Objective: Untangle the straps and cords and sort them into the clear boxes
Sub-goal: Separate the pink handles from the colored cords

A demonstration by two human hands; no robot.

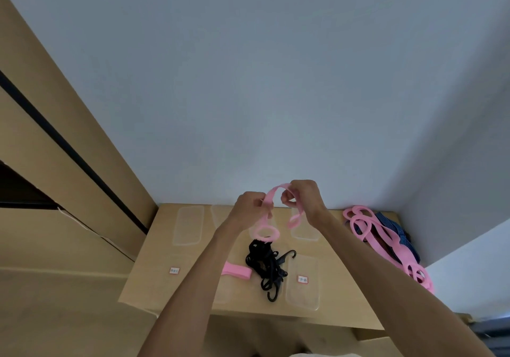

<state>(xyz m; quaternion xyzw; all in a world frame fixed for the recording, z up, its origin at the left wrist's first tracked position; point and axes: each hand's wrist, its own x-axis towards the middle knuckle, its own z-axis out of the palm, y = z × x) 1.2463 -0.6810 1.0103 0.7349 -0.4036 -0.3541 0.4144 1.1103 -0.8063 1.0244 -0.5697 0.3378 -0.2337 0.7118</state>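
Now pink strap [271, 195] arched btwn both hands' fingers [287, 198], pinched.

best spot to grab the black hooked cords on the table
Probably the thick middle of the black cord bundle, coming straight down from above. It lies flat in a heap on the table with hooks poking out at its near and right ends, so closing the fingers around the middle should lift it whole and avoid the hooks.

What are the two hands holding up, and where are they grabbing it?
A pink strap. The left hand and the right hand each pinch its arched middle part, while its two ring ends hang down.
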